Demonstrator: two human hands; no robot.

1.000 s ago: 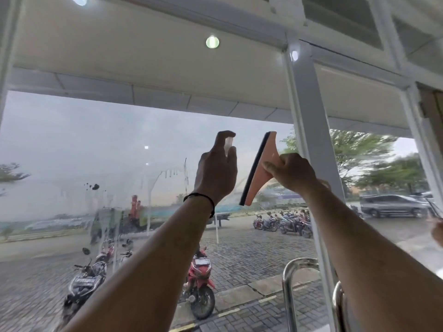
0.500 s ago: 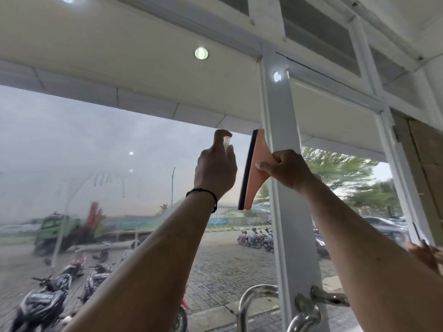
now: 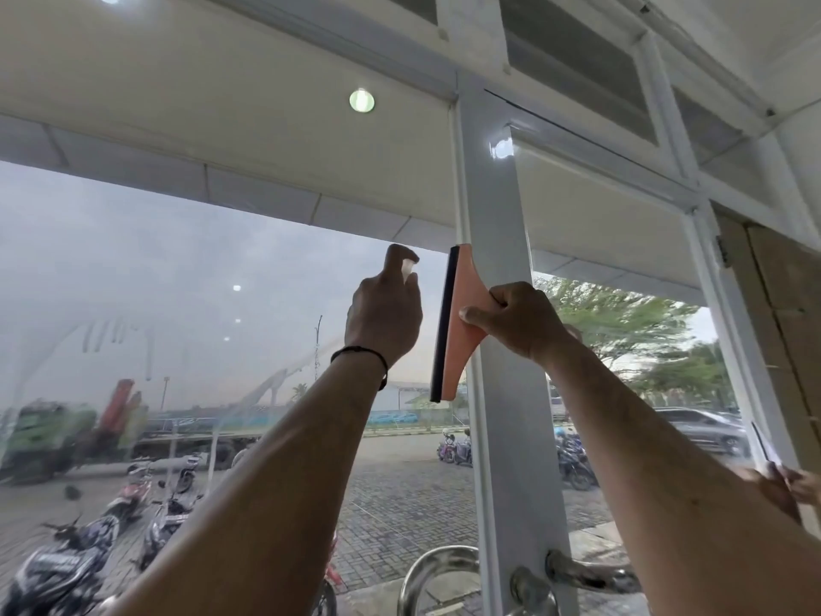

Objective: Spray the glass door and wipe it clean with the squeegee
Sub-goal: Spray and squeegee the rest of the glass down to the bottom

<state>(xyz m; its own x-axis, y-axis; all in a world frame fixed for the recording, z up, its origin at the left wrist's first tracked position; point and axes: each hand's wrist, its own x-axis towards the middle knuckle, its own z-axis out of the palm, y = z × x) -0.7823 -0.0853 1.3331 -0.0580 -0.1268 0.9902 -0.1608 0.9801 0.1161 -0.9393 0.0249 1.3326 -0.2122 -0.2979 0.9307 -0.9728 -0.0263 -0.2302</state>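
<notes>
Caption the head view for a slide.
Left hand aims a spray bottle at the misted glass door; right hand holds an orange squeegee.

No text, label, brand or number can be read anywhere. The motorcycle point(image 3: 57, 566) at near left, outside the glass, carries a pale plate that may bear characters, but it is too blurred to make out. The orange squeegee point(image 3: 457, 322) shows no marking.

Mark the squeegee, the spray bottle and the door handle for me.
squeegee point(image 3: 462, 322): head view, on its orange body.
spray bottle point(image 3: 406, 271): head view, on the pale nozzle above the left hand's fingers.
door handle point(image 3: 426, 566): head view, on the chrome loop.
</notes>
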